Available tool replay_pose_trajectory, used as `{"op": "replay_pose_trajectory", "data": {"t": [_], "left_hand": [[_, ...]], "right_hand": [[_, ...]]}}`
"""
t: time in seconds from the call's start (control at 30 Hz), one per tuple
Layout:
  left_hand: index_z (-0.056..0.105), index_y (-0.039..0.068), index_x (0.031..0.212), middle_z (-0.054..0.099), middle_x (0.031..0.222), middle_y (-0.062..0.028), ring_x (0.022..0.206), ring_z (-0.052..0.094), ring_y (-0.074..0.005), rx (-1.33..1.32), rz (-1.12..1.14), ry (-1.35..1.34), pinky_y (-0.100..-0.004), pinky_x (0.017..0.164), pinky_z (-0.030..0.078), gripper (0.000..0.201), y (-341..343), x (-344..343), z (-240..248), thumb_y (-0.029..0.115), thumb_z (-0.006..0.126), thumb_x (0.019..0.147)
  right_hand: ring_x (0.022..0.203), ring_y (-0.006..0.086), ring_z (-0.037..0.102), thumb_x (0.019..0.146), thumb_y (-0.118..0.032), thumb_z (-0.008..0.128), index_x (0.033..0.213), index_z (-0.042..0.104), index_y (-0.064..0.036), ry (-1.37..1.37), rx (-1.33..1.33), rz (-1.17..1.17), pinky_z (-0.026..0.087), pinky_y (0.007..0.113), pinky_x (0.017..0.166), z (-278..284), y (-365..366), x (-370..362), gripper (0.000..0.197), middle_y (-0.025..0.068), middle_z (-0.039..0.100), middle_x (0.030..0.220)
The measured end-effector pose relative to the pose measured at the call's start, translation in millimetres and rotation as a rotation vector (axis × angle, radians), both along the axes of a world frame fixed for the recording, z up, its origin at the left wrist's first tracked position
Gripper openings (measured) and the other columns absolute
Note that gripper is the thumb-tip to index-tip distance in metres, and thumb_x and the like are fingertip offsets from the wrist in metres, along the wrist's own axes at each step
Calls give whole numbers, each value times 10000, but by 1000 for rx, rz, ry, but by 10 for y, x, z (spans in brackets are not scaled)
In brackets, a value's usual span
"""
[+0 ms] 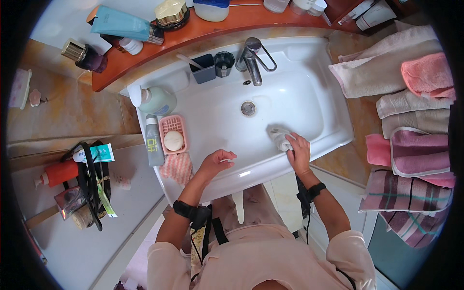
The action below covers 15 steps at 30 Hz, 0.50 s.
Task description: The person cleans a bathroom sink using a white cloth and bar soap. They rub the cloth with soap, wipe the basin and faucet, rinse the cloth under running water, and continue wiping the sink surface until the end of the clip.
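Note:
My right hand grips a bunched white-grey cloth against the front inner wall of the white sink. Part of the cloth is covered by my fingers. Above the sink's front rim, to the left, my left hand hovers with loosely bent fingers, thumb apart, holding nothing. Nearest to it lies a pink-and-white checked cloth on the left rim. Just beyond that, a round white soap bar rests in a pink slotted soap dish. The drain is in the basin's middle.
A chrome faucet stands at the back, beside a dark cup and a grey holder. A pump bottle and a grey bottle occupy the left rim. Folded towels hang at right; cosmetics line a wooden shelf.

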<state>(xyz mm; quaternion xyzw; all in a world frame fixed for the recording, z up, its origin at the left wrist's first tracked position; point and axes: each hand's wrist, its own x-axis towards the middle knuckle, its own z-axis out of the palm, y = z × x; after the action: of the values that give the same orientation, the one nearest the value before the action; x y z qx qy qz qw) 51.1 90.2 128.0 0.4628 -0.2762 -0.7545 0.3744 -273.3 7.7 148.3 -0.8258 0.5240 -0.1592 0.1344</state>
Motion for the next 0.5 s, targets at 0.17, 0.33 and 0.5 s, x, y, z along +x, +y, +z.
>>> {"op": "replay_pose_trajectory", "data": {"t": [0.17,0.33,0.5], "left_hand": [[616,48,842,645,878,-35,856,589,-111,35,16,-111,-265,802,461,27,20,-26,127,55,643,841],[608,17,764,635,689,-42,744,598,-100,-72,-36,-274,-251,703,469,114,72,-32,347,84,628,854],[616,20,850,641,794,-113,764,623,-251,-458,-19,-872,-305,731,471,83,261,416,753,74,644,794]], "right_hand": [[1062,311,505,659,-35,584,1191,561,-114,-7,1,-9,364,415,910,-7,9,-6,538,133,540,1204],[1066,309,505,661,-38,581,1187,563,-114,-7,-15,-10,363,414,912,-9,22,-6,533,130,541,1204],[1070,309,506,662,-34,582,1184,567,-113,-12,-21,-20,366,412,912,15,25,14,528,130,545,1198]]}}
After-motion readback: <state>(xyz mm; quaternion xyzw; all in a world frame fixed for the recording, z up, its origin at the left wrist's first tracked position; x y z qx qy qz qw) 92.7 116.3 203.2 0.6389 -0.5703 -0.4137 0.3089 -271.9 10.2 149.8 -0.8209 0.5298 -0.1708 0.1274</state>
